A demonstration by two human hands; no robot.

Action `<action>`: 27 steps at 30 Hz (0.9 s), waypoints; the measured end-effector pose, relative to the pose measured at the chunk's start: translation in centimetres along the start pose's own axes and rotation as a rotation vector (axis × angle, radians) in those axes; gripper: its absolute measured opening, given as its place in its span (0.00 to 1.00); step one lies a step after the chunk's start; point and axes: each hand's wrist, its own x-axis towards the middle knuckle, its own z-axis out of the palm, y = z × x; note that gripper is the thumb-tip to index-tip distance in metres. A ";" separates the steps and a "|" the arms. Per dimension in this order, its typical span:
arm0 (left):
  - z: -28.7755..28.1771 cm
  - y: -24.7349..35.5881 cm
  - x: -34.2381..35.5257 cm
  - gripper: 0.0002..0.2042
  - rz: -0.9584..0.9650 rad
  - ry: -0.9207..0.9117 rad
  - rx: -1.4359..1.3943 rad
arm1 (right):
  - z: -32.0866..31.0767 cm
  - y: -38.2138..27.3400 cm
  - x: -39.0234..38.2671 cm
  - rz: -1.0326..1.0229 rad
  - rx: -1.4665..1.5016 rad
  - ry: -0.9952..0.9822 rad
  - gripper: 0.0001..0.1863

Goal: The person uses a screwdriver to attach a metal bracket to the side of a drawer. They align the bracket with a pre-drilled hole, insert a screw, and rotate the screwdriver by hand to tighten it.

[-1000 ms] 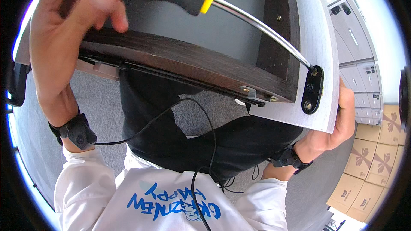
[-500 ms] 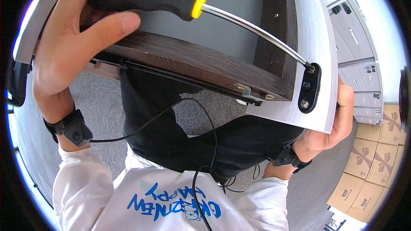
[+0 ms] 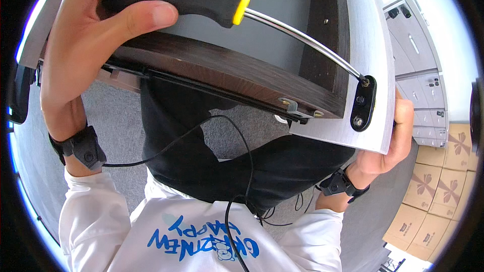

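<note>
My left hand (image 3: 75,55) is wrapped round the black and yellow handle of a screwdriver (image 3: 209,2), its thumb lying along the near side. The steel shaft slants across to the right, and its tip meets the screw at the far end of a black oblong plate (image 3: 359,106). That plate lies on the pale wood-grain front panel (image 3: 375,45) of a dark brown drawer (image 3: 237,80). Another screw head (image 3: 358,121) shows at the plate's near end. My right hand (image 3: 401,133) grips the panel's right edge, with some fingertips hidden behind it.
The drawer lies across above my lap, with a black slide rail (image 3: 201,92) along its near side. A thin black cable (image 3: 237,128) loops over my legs from my left wrist strap. Cardboard boxes (image 3: 421,186) and grey cabinets (image 3: 411,40) stand at the right.
My left thumb, lifted off the handle before, now presses against it. The screwdriver handle has shifted slightly right, while its tip stays at the same screw. My right hand keeps hold of the panel.
</note>
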 end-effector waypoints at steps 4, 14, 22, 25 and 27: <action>0.2 -0.1 0.3 0.21 -0.028 -0.087 -0.011 | -0.5 0.2 -0.2 -0.003 -0.039 -0.038 0.18; 0.6 2.1 1.1 0.19 -0.217 0.028 -0.122 | -1.1 0.9 0.2 -0.102 0.017 -0.110 0.15; -1.8 3.0 3.1 0.21 -0.420 -0.357 -0.099 | -0.9 0.5 0.3 -0.109 -0.001 -0.123 0.13; -0.3 7.5 3.2 0.21 -0.238 -0.193 0.048 | -1.3 0.1 0.1 0.035 -0.019 -0.122 0.13; 0.3 5.7 3.1 0.23 -0.129 -0.134 -0.033 | -0.3 -0.1 0.4 -0.003 -0.007 -0.042 0.09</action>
